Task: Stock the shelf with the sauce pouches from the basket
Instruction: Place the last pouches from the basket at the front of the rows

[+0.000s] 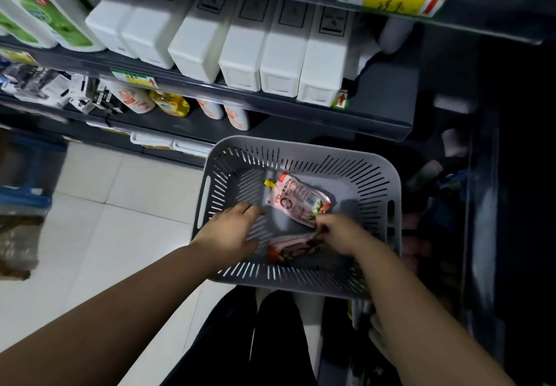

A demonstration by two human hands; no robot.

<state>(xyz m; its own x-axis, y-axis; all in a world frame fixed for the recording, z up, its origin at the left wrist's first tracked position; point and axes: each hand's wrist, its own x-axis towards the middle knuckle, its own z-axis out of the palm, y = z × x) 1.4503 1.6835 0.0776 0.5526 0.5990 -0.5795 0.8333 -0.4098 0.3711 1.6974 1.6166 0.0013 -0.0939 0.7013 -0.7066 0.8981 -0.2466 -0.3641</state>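
Observation:
A grey slotted basket [376,172] sits low in front of the shelves. Two sauce pouches lie in it: a pink one with a yellow spout [296,200] near the middle, and a darker, blurred one [290,249] closer to me. My right hand [340,233] is inside the basket with its fingers pinched at the near pouch's right end, touching the pink pouch's lower corner. My left hand [233,229] hovers over the basket's left half, fingers spread, holding nothing.
A dark shelf [382,121] above the basket carries a row of white boxes [243,55]. A lower shelf holds white and orange bottles [237,116] and a yellow oil bottle [170,103]. Pale floor tiles [120,211] lie to the left; dark goods crowd the right.

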